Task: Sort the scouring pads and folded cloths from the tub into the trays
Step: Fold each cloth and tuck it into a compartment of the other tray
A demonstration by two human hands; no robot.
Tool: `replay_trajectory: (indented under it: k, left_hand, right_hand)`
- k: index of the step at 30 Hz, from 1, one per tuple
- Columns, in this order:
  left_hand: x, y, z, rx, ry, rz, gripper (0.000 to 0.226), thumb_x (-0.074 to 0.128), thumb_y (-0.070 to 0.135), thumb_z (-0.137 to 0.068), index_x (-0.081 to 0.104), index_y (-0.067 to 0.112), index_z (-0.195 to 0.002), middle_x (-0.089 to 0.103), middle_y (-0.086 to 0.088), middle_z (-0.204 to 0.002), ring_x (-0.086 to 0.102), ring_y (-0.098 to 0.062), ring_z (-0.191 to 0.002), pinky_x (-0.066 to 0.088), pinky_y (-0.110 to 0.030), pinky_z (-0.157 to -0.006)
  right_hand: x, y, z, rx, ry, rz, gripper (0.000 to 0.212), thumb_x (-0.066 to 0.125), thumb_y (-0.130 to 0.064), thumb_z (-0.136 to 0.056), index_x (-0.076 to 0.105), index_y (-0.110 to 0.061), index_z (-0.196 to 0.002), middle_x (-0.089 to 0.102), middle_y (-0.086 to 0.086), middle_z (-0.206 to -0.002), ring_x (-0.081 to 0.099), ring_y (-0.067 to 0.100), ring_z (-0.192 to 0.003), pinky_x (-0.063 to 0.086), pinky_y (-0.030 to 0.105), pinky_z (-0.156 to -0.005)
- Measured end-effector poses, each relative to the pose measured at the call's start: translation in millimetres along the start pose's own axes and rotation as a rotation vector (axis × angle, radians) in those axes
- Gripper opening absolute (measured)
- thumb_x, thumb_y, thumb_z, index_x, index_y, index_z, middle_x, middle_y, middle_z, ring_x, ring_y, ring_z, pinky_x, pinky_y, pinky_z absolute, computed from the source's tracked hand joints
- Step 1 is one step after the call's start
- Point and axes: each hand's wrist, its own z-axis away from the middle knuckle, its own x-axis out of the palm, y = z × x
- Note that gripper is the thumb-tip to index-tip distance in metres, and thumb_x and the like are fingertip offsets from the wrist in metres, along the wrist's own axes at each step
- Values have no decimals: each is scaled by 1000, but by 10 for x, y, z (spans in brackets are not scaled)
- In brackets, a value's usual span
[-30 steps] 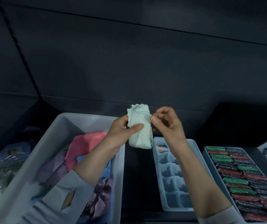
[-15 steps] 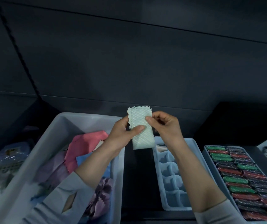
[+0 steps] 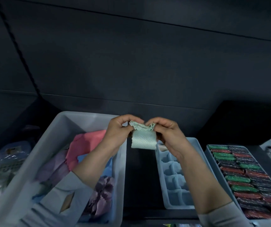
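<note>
We see the grey plastic tub (image 3: pixel 38 154), its near end cut off by our sleeve, heaped with soft cloths. The scouring-pad tray (image 3: pixel 212 158) runs off frame; the compartment tray (image 3: pixel 161 177) is half hidden. Left hand (image 3: pixel 116 133) and right hand (image 3: pixel 167 133) pinch the waffle-textured mint cloth (image 3: pixel 143 141), held between tub and trays.

Dim, bluish scene. Soft light falls from above onto the pale grey plastic tub (image 3: pixel 38 154), leaving the dark wall beyond the tub nearly black. A shadowed gap lies just right of the tub. Straight lines bow outward toward the frame edges, and the lower corners below the tub are smeared with blur.
</note>
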Motion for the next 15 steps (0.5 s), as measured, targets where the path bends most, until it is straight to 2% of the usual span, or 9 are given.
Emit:
replay_trajectory:
  k: [1,3,5,7,9,12,15]
  left_hand:
    - [14,3,8,-29,14,51,47,50,-12,-88,76,25,-76,74,3,-85,67,-17,-82,54,-30,-72]
    - [42,10,15,-144,26,177,35,45,4,-96,74,24,-93,71,-4,-94,66,-20,-83,54,-28,-68]
    - [43,-10,31,-289,-34,188,25,46,31,-100,68,22,-109,71,-7,-103,69,-23,-89,57,-33,-74]
    - [54,-77,60,-340,-120,71,34,54,42,-95,67,16,-112,73,-9,-105,71,-25,-95,58,-42,-84]
    - [96,-138,95,-309,-114,5,24,63,28,-93,67,10,-109,73,-12,-103,71,-26,-96,57,-44,-86]
    - [162,-207,118,-243,-49,-10,12,66,11,-90,69,14,-101,74,-6,-94,71,-16,-82,58,-32,-73]
    - [208,-277,114,-164,-30,-40,18,68,8,-88,70,22,-99,73,-1,-88,69,-13,-78,58,-30,-72]
  right_hand:
    - [3,13,2,-10,5,4,36,50,8,-91,74,-16,-79,68,4,-83,55,20,-75,42,27,-60]
    - [4,42,11,-20,24,11,40,48,9,-92,70,-16,-70,64,-1,-74,54,14,-68,41,24,-57]
    - [-7,72,28,-32,31,33,41,46,11,-92,66,-14,-67,61,-3,-68,53,9,-61,42,22,-53]
    - [-16,110,53,-42,12,73,42,45,14,-92,63,-12,-65,60,-3,-66,53,9,-60,44,22,-52]
    - [-29,148,82,-41,6,119,43,43,16,-92,63,-11,-64,61,-3,-67,54,10,-61,45,22,-54]
    - [-68,191,134,-17,52,107,37,40,13,-91,65,-8,-72,63,0,-73,57,12,-68,47,24,-60]
    - [-133,260,215,39,74,-12,18,50,-8,-96,64,-17,-104,64,2,-92,62,16,-83,50,26,-67]
